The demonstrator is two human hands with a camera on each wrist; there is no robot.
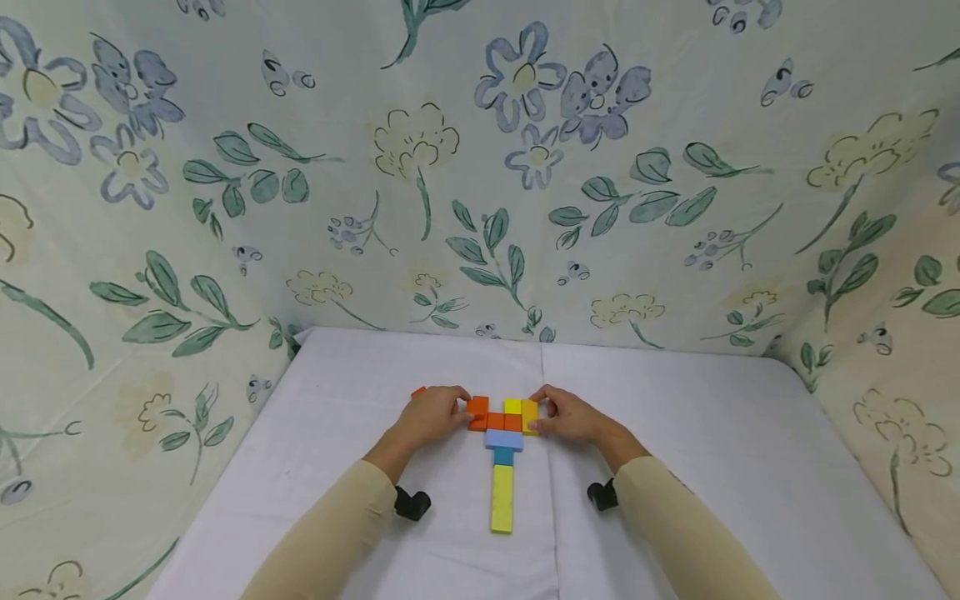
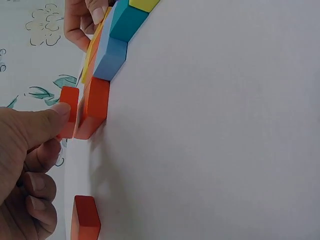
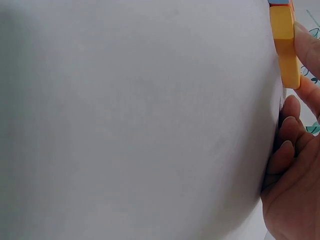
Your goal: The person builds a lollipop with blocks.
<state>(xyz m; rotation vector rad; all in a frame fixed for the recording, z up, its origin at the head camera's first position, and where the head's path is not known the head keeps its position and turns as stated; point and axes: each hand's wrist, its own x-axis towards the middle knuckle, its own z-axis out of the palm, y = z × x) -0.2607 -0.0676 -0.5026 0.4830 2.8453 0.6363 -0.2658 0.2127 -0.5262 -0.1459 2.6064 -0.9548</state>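
Note:
Thumb and fingers of my left hand [image 1: 433, 414] pinch a small red-orange block [image 2: 71, 100] at the left end of a flat block pattern. Right beside it, another red-orange block [image 2: 95, 107] rests on the table against the blue block. At the pattern's right end my right hand [image 1: 576, 418] pinches an orange-yellow block [image 1: 530, 410] between thumb and index finger. Between the hands are small orange blocks [image 1: 504, 422] and a yellow block [image 1: 513, 406]. Below them run a light blue block [image 1: 504, 440], a teal block [image 1: 503, 456] and a long yellow block [image 1: 502, 500].
A loose red block [image 2: 86, 218] lies apart on the white-covered table [image 1: 712, 433], partly hidden behind my left hand in the head view. A flower-patterned cloth [image 1: 480, 208] hangs behind and at the sides. Black wrist mounts [image 1: 412, 503] sit by both sleeves.

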